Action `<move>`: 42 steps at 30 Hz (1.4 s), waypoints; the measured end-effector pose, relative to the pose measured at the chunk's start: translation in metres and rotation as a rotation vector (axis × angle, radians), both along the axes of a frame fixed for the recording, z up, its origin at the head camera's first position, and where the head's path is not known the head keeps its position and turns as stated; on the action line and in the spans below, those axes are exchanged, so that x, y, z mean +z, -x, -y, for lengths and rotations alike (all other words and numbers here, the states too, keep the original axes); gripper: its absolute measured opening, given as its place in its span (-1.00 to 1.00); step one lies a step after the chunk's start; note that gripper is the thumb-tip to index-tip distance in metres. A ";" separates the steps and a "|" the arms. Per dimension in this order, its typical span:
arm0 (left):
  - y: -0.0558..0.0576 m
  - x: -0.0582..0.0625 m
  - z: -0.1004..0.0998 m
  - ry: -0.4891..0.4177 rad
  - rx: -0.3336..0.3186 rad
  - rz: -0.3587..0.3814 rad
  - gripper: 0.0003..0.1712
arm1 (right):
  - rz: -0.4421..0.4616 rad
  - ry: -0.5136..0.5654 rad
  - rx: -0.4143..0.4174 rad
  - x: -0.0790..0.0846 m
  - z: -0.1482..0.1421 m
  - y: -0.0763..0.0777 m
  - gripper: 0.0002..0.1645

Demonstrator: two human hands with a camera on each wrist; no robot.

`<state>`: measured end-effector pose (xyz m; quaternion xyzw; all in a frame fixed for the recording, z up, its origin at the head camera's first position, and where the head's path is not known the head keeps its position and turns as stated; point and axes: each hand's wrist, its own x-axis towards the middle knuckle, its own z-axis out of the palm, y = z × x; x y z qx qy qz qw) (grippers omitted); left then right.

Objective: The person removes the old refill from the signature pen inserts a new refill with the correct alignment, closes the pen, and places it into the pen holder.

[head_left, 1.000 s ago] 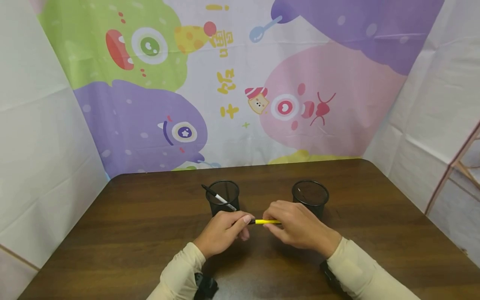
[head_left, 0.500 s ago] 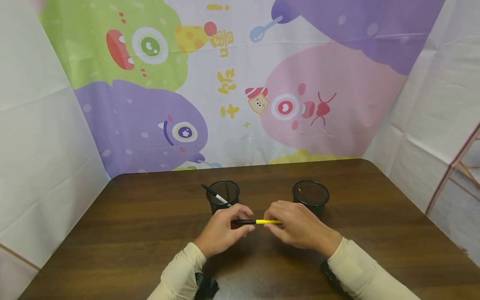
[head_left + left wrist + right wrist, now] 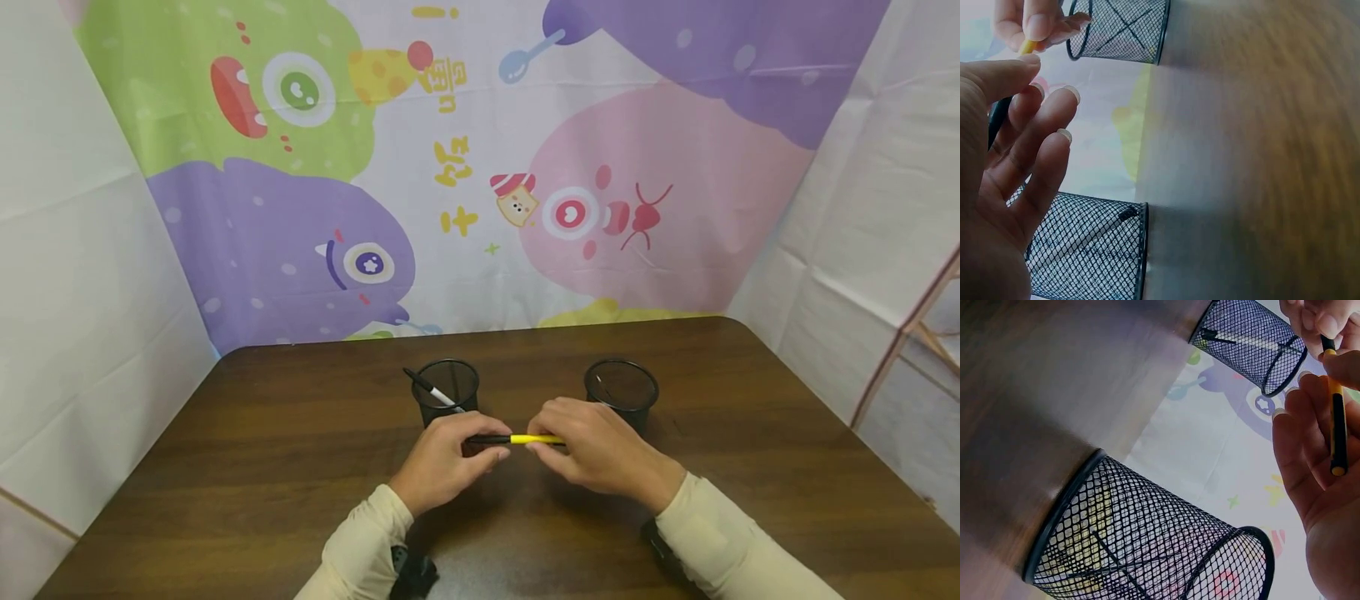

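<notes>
A slim yellow-and-black pen is held level between both hands, above the table. My left hand pinches its black end between thumb and fingers. From the other side, my right hand grips the yellow part, and the pen's rear end lies over the palm in the right wrist view. Just beyond the left hand stands a black mesh pen cup, with a white marker with a black end leaning in it. Behind the right hand is a second mesh cup, partly covered by that hand.
Both cups stand on a brown wood-grain table. A printed cartoon cloth hangs behind its far edge, and pale cloth panels flank the sides.
The left thumb and fingers have parted around the pen's black end, showing more of it than a second ago. The right hand and both cups stay nearly in place.
</notes>
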<state>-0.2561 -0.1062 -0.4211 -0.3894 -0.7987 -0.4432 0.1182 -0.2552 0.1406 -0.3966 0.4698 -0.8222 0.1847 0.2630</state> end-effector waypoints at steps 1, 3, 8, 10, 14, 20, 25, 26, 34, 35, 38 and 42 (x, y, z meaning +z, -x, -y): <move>0.000 0.000 0.000 -0.001 0.001 -0.001 -0.79 | 0.000 0.001 0.001 0.000 0.000 0.000 -0.88; 0.000 0.000 0.000 -0.003 0.005 0.003 -0.80 | 0.000 0.002 0.000 0.001 0.001 0.000 -0.88; -0.002 0.002 0.001 -0.009 0.008 0.025 -0.84 | -0.003 0.001 -0.008 0.001 0.002 -0.002 -0.88; -0.002 0.003 0.002 -0.005 0.010 0.031 -0.85 | -0.004 0.001 -0.008 0.002 0.002 -0.002 -0.88; -0.003 0.004 0.002 0.008 0.012 0.031 -0.85 | -0.008 0.003 -0.002 0.002 0.002 -0.002 -0.86; -0.002 0.003 0.002 0.024 0.006 0.030 -0.86 | -0.018 0.009 0.009 0.001 0.002 -0.001 -0.82; -0.001 0.002 0.002 0.027 0.004 0.048 -0.87 | -0.021 0.013 0.017 0.001 0.003 -0.001 -0.78; -0.001 0.002 0.002 0.026 0.003 0.053 -0.88 | -0.020 0.014 0.017 0.001 0.003 -0.001 -0.78; -0.002 0.003 0.001 0.020 -0.003 0.073 -0.86 | -0.023 0.025 0.016 0.000 0.003 -0.001 -0.75; -0.002 0.003 0.002 0.020 -0.005 0.077 -0.85 | -0.024 0.028 0.018 0.000 0.003 -0.001 -0.75; -0.002 0.004 0.003 0.031 -0.005 0.088 -0.80 | -0.031 0.035 0.025 0.000 0.003 -0.001 -0.75; -0.001 0.004 0.004 0.053 -0.005 0.110 -0.75 | -0.038 0.036 0.031 0.000 0.004 -0.001 -0.74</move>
